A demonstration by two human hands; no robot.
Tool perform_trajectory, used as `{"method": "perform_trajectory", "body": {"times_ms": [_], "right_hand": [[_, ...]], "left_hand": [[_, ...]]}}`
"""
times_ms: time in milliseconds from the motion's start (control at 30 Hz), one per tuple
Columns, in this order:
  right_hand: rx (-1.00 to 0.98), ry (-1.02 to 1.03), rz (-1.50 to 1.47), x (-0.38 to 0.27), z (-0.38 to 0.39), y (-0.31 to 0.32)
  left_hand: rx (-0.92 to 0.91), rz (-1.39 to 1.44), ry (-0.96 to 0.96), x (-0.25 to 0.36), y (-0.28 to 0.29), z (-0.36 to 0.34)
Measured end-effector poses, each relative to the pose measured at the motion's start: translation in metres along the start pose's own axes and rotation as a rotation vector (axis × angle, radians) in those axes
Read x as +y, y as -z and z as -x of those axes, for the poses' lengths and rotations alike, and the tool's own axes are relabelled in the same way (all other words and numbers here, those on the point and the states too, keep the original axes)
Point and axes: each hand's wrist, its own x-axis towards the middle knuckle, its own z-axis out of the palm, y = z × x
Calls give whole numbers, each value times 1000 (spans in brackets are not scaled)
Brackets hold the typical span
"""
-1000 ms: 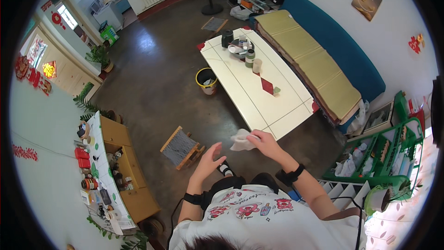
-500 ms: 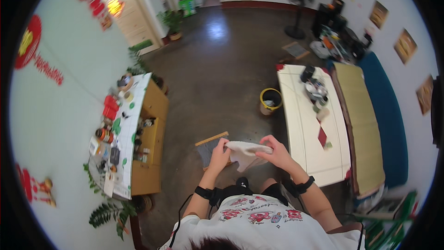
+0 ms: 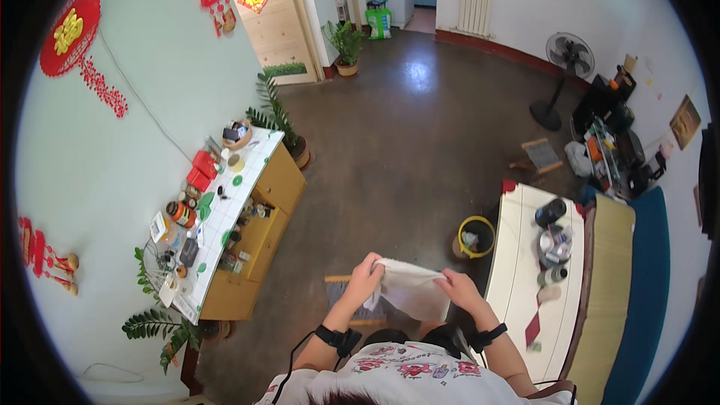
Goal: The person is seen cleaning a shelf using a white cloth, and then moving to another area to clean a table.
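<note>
A white cloth (image 3: 417, 289) hangs stretched between my two hands in front of my body. My left hand (image 3: 365, 279) grips its upper left corner, fingers closed round the edge. At the upper right corner my right hand (image 3: 459, 289) pinches the fabric. The cloth's lower part drops loosely toward my lap. Behind and below my left hand, a low folding stool (image 3: 337, 296) with a grey woven seat and wooden rails stands on the floor, partly hidden by my arm.
A long white table (image 3: 517, 285) holding bottles and a bowl stands to the right, beside a bench (image 3: 604, 285). Near its corner is a yellow-rimmed bin (image 3: 458, 244). A cluttered cabinet (image 3: 240, 292) lines the left wall. Potted plants and a standing fan (image 3: 570, 56) are farther off.
My view has tilted up and turned left. The cloth, bunched before, is now spread wider and hangs flatter between my hands.
</note>
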Motion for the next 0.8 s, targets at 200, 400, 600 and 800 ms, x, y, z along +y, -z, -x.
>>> {"method": "perform_trajectory", "body": {"times_ms": [200,400,600,800], "right_hand": [[-136,143,109,16,-126,68],[-16,255,95,-9,-246,105],[23,347,-64,-60,-382,112],[-158,433,-160,-115,-534,105]], "left_hand": [[84,108,142,37,-15,-121],[270,124,114,36,-9,-230],[308,266,143,2,24,-337],[175,30,143,4,71,-461]]}}
